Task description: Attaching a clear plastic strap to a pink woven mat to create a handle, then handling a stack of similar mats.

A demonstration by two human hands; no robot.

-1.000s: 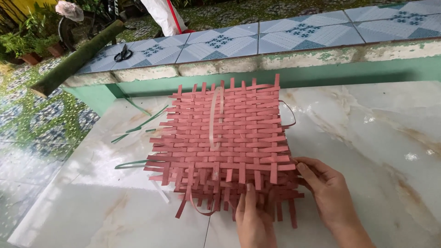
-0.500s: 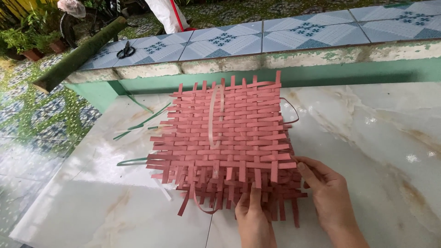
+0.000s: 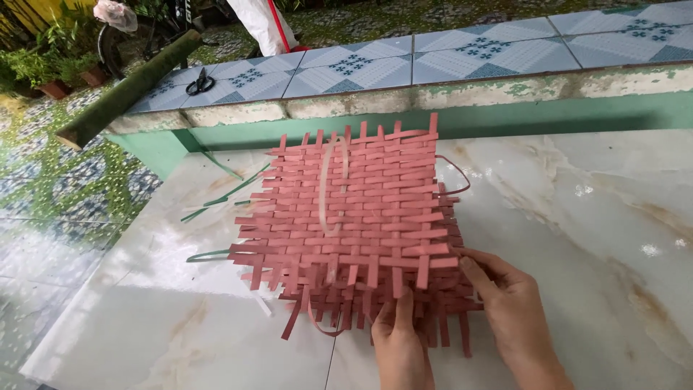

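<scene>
A square mat woven from pink-red strips (image 3: 354, 209) lies on the marble floor (image 3: 577, 217), with loose strip ends sticking out on all sides. A pale cream strip (image 3: 330, 180) loops across its top. My left hand (image 3: 401, 343) pinches strip ends at the mat's near edge. My right hand (image 3: 509, 310) holds the near right corner, fingers on the strip ends there. A second woven layer shows beneath the near edge.
Loose green strips (image 3: 224, 195) lie on the floor left of the mat. A low tiled ledge (image 3: 433, 65) runs behind it, with black scissors (image 3: 200, 83) on it. A thick green bamboo pole (image 3: 123, 90) leans at the far left, near potted plants (image 3: 50, 72).
The view has shifted slightly. My hands stay at the mat's near edge, with small finger movements on the strip ends.
</scene>
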